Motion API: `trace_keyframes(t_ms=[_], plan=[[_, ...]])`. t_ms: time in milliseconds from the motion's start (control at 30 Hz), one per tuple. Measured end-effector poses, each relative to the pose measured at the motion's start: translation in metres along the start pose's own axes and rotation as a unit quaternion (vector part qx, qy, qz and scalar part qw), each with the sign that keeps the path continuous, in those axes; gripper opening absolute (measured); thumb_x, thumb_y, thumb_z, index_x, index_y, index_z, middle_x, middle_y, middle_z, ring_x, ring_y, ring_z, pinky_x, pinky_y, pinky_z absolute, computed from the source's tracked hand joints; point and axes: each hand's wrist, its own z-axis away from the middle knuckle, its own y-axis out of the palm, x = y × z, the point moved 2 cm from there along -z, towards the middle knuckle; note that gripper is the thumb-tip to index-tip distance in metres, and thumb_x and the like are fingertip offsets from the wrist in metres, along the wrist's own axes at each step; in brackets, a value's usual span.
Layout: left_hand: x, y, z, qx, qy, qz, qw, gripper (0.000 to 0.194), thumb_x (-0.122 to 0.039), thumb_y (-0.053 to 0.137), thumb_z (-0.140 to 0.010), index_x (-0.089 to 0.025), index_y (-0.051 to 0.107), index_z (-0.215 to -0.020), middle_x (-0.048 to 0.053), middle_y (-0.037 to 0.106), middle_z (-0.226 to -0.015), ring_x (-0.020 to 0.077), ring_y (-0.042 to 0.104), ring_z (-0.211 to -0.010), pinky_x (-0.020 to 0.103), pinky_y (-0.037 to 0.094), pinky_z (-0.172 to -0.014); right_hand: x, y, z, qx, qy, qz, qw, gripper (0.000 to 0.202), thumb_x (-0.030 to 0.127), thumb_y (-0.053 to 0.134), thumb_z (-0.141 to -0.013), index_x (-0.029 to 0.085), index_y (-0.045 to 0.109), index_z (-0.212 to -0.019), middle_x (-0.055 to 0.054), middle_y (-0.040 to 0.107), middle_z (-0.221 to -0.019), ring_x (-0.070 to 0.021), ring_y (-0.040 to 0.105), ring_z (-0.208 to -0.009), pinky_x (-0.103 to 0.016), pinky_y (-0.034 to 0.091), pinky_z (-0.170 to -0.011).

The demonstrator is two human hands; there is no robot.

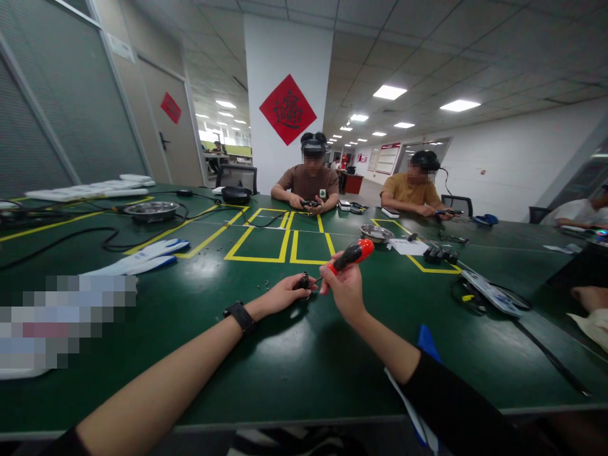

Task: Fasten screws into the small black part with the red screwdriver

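Near the middle of the green table [304, 380], my left hand [284, 295] is closed around a small black part [303, 280]. A black watch is on that wrist. My right hand [346, 286] grips a red and black screwdriver [352, 254] by the front of its handle. The screwdriver tilts, with its handle up to the right and its thin shaft running down left to the black part. Fingers partly hide the shaft's tip and the part. A few tiny pieces [266, 283] lie on the table just left of the part.
White gloves [147, 256] and a blurred pixelated area lie left. Metal bowls [377, 233] stand farther back. Black blocks [441, 255], a white-blue item [491, 292] and cables are on the right. A blue-handled item [428, 344] lies by my right forearm. Several people sit around the table.
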Motion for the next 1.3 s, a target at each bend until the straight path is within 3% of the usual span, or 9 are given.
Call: trace_keyframes(t_ms=[233,600,867,1300], plan=[[0.008,-0.003,-0.002,-0.002,0.021,-0.019,1.0,0.028,-0.019,0.055,-0.078,-0.014,0.056,-0.105,0.006,0.062,-0.104,0.0181,0.055,-0.096,0.031,0.038,-0.091,-0.002,0.002,0.002,0.046,-0.003,-0.006,0.999,0.028,0.029,0.049,-0.083,0.022,0.043,-0.109,0.001,0.058,-0.084,-0.0054,0.054,-0.047,-0.02,0.047,-0.046],[0.004,0.0,-0.002,0.004,0.048,-0.024,0.999,0.029,-0.021,0.062,-0.073,-0.012,0.056,-0.1,0.006,0.061,-0.102,0.0176,0.054,-0.093,0.031,0.038,-0.09,-0.002,0.004,0.006,0.047,-0.016,0.043,0.998,0.025,0.031,0.053,-0.081,0.023,0.046,-0.104,0.001,0.06,-0.081,-0.007,0.055,-0.054,-0.02,0.047,-0.051],[0.009,0.0,-0.004,0.016,0.031,0.018,0.999,0.032,-0.015,0.061,-0.073,-0.012,0.056,-0.104,0.008,0.061,-0.105,0.0185,0.054,-0.099,0.034,0.036,-0.095,0.001,0.002,0.005,0.033,-0.025,0.039,0.998,0.028,0.03,0.053,-0.082,0.023,0.045,-0.108,0.002,0.059,-0.08,-0.0062,0.052,-0.051,-0.019,0.046,-0.049],[-0.006,0.001,0.0,0.026,0.024,0.007,0.999,0.026,-0.015,0.055,-0.074,-0.013,0.057,-0.1,0.006,0.06,-0.103,0.018,0.052,-0.095,0.031,0.038,-0.091,-0.002,0.003,0.004,0.036,-0.016,0.037,0.999,0.027,0.031,0.053,-0.082,0.023,0.045,-0.106,0.002,0.059,-0.079,-0.0059,0.052,-0.051,-0.019,0.046,-0.049]])
